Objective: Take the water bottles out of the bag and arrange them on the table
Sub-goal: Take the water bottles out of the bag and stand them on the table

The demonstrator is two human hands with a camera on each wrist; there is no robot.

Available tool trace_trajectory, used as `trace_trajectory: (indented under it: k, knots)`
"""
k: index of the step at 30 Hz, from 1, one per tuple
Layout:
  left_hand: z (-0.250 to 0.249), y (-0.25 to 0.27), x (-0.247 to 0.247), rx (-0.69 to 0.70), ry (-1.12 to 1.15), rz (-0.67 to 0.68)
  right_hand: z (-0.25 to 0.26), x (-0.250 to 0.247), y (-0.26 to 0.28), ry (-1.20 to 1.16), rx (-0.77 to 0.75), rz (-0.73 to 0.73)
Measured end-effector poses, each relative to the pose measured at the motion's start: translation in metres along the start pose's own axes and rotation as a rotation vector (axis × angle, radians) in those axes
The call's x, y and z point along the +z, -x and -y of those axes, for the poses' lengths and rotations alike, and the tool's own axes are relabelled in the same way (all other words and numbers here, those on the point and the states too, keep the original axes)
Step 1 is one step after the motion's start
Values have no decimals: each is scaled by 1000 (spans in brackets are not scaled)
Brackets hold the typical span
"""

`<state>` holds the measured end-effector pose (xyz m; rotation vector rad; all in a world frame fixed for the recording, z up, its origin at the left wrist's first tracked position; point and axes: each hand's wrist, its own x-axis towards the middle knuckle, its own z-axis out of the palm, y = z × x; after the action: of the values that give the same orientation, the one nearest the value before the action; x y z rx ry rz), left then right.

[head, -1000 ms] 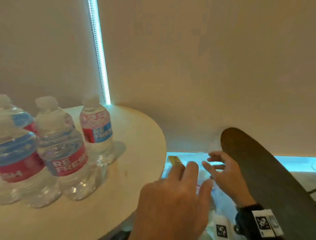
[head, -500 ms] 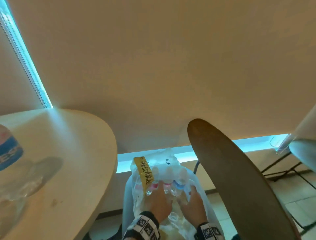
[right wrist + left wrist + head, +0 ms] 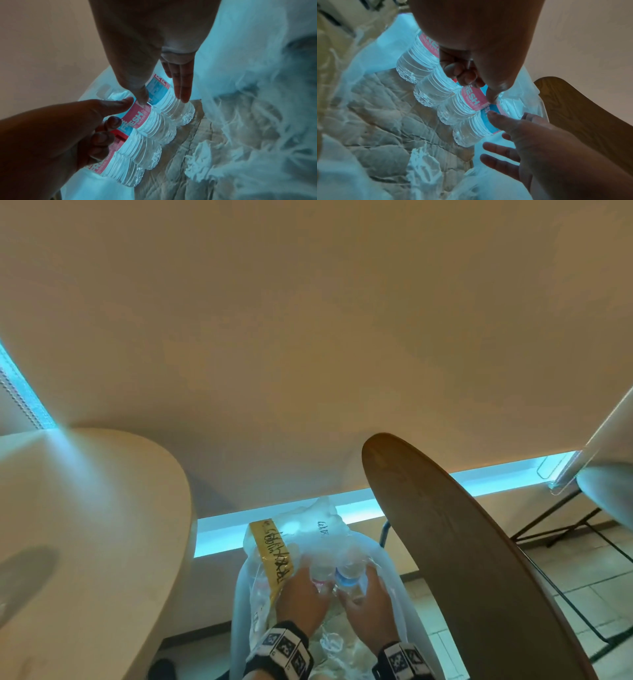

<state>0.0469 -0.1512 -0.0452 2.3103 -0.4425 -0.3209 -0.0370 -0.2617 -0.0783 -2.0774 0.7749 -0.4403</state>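
- Both wrists carry black bands with square printed markers, nearest the head camera.
- Just past them, the left hand reaches down into the bag, fingers curled around the labelled middle of the bottles lying under it.
- In the right wrist view the left hand has its thumb on a pink label and its other fingers bent against the next bottle along.
- The right hand is beside the left hand, thumb tips almost meeting; its thumb and straight fingers straddle the blue-labelled bottle, so it grips that bottle loosely.
- In the left wrist view the right hand shows its thumb on the blue label, and the fingers spread below the bottle against the plastic.
- Four water bottles lie side by side in a row under the two hands, touching each other, bottoms pointing toward the crumpled floor of the bag.
- Beyond the left hand, a yellow strip with dark handwriting lies along the bag's edge.
- Left of the left hand, well apart, is the pale round table.
- Right of the right hand rises a dark wooden chair back.
- Farthest off stands a plain wall with a blue glow along its foot.
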Motion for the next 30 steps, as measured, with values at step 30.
trace_trajectory:
  k: [30]
  knots:
    - [-33,158,-122,291,273,-275,103,-104,80,-135,-367,-88]
